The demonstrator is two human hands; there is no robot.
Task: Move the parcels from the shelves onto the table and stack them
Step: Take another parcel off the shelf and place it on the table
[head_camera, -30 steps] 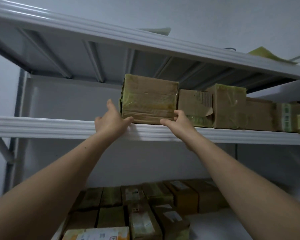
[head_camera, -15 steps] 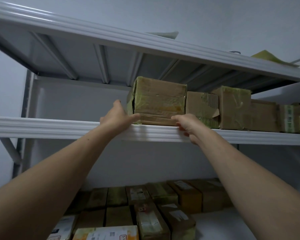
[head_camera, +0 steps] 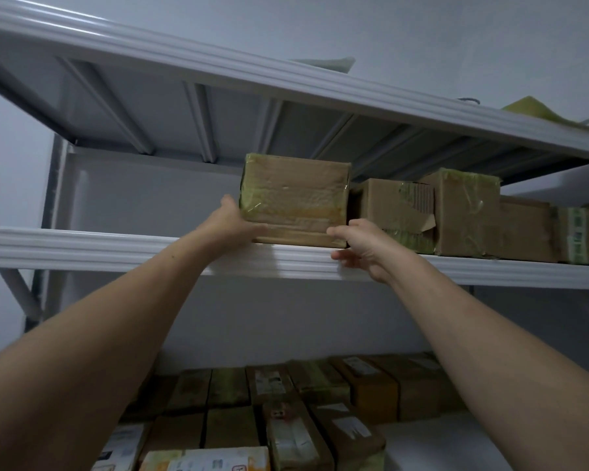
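Note:
A brown taped parcel (head_camera: 295,198) stands at the front edge of the middle shelf (head_camera: 116,246), at the left end of a row of parcels. My left hand (head_camera: 230,222) presses against its lower left corner, thumb along the bottom front edge. At the lower right corner is my right hand (head_camera: 363,248), with the thumb on the parcel's front and the fingers curled in front of the shelf lip. The table is out of view.
More brown parcels (head_camera: 463,212) fill the middle shelf to the right, touching the held one. The lower shelf holds several labelled parcels (head_camera: 296,433). The top shelf (head_camera: 286,76) hangs close above, with greenish flat items (head_camera: 538,110) on it. A white wall lies behind.
My right hand has slid down from the parcel's right side to its lower right corner, fingers now over the shelf lip. My left hand stays on the left corner.

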